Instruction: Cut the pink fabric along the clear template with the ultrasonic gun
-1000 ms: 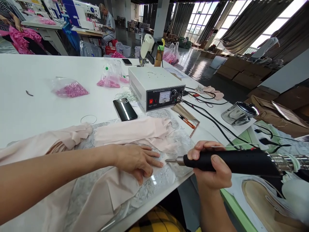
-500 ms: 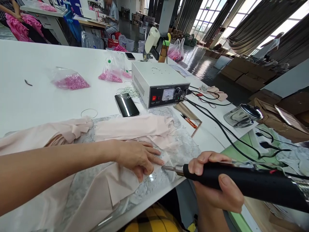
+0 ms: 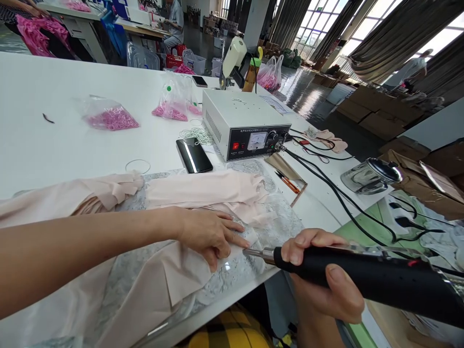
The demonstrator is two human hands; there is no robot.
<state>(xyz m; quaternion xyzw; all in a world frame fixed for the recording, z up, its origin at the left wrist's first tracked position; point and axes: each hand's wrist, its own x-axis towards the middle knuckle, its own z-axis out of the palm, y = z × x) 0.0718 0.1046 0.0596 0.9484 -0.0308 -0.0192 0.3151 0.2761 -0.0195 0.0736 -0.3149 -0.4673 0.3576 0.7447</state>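
My right hand (image 3: 326,275) is wrapped round the black handle of a handheld ultrasonic welder (image 3: 377,275), its metal tip pointing left. That tip meets the edge of a pale pink fabric piece (image 3: 188,270), just by my left fingertips. My left hand (image 3: 213,237) lies on this fabric with index and middle fingers stretched out and thumb bent under; it holds nothing I can see. Beneath is a clear, grey-patterned sheet (image 3: 279,212) on the white table. More pale pink fabric strips (image 3: 203,188) lie stacked just beyond my left hand.
A white welder control box (image 3: 235,113) stands behind, with black cables (image 3: 326,181) running right. Around it are a phone (image 3: 195,155), bags of pink bits (image 3: 112,116), pens (image 3: 288,182) and a glass mug (image 3: 369,176). Other people sit at machines in the back left.
The view has shifted slightly, so the background sits a little further right and higher. Both hands, the welder tip and the fabric keep nearly the same positions.
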